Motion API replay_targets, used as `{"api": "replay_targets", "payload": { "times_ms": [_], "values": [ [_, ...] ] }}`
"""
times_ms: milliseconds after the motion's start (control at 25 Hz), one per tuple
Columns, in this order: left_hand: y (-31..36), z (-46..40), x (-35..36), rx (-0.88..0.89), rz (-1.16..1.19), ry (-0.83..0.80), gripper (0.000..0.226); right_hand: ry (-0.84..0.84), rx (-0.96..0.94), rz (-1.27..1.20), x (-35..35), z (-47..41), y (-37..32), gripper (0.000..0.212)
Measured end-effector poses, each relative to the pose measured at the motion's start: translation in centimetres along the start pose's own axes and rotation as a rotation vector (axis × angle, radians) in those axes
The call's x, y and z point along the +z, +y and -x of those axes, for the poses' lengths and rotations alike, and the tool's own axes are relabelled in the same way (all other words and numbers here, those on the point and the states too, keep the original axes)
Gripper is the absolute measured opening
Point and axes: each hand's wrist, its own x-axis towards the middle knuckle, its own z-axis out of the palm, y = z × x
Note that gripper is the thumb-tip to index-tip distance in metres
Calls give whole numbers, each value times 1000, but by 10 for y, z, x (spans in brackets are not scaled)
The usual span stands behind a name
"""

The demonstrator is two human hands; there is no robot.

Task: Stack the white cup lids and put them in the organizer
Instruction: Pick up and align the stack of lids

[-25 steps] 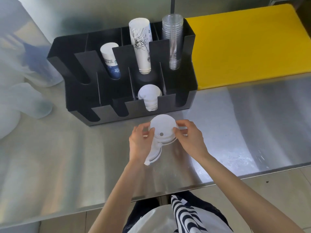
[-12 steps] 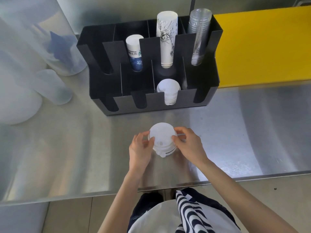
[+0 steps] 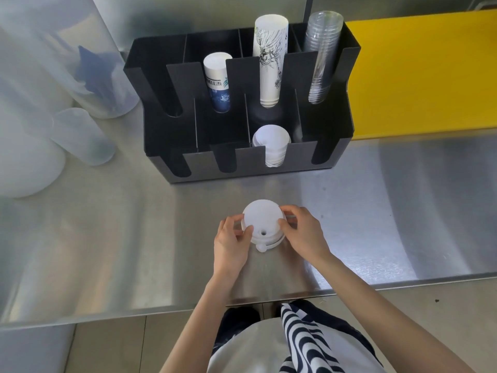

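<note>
I see my left hand and right hand pinching the stack of white lids from both sides on the steel counter, just in front of the black organizer.

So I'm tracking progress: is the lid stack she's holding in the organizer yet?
Out. The lid stack sits on the steel counter, held by both hands, in front of the organizer.
</note>
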Motion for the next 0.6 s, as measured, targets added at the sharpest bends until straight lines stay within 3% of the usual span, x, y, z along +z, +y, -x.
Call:
{"api": "replay_targets", "payload": {
  "times_ms": [440,600],
  "values": [
    [-2,-2,-1,-55,-58,-102,35,2,73,-52,5,1,7,29],
    [6,3,-7,-174,272,-20,23,33,20,-116,3,4,0,27]
  ]
}}
